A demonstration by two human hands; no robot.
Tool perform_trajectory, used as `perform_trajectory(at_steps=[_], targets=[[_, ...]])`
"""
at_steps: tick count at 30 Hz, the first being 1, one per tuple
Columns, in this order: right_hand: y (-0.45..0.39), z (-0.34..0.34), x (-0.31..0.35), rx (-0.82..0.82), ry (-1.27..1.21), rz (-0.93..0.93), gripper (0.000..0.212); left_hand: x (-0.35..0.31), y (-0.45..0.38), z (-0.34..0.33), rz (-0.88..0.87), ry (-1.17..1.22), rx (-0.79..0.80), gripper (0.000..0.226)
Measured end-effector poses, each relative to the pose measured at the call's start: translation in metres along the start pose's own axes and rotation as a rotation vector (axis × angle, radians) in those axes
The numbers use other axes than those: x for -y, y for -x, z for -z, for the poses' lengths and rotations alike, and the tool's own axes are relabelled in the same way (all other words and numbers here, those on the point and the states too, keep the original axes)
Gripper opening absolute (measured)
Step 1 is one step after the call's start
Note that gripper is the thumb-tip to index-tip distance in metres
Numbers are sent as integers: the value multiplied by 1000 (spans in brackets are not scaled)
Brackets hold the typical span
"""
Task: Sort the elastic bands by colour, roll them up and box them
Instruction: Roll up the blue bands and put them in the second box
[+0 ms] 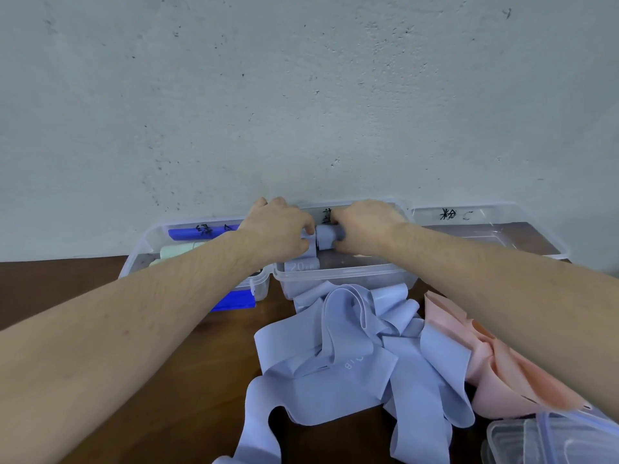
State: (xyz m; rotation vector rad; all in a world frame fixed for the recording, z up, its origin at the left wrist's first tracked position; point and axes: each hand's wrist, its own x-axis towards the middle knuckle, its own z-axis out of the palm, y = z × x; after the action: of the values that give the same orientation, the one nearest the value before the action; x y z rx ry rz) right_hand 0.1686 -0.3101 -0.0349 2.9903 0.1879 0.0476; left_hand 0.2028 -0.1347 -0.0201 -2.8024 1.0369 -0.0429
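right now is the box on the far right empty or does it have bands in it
Empty as far as shows: the right box has only its clear floor visible, no rolls. The pink bands lie loose on the table.

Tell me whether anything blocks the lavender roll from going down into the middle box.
Nothing visible does. Both hands, left hand and right hand, grip the lavender roll already above the open middle box. Its loose tail hangs over the front rim toward the lavender band pile on the table.
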Motion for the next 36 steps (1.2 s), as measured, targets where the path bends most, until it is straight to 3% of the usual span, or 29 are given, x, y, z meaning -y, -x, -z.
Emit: perform_trajectory(at_steps=[4,13,18,24,29,33,36], targets=[[2,0,-1,16,-37,-14,29,-1,0,-1,-1,6,-9,32],[17,6,-9,6,-128,-35,61,-8,11,9,-16,41,-40,29],[37,23,-12,-24,-185,-60,49,-14,26,17,-24,52,-70,28],[71,41,-8,-170,-300,-86,26,-18,60,31,-24,151,-178,29],[117,57,16,-187,-310,-41,21,-29,108,30,-73,325,-284,13],[149,54,44,-99,-310,42,19,-42,150,20,-78,428,-187,7],[169,49,62,18,-312,95,15,-45,175,7,-125,425,-92,21]])
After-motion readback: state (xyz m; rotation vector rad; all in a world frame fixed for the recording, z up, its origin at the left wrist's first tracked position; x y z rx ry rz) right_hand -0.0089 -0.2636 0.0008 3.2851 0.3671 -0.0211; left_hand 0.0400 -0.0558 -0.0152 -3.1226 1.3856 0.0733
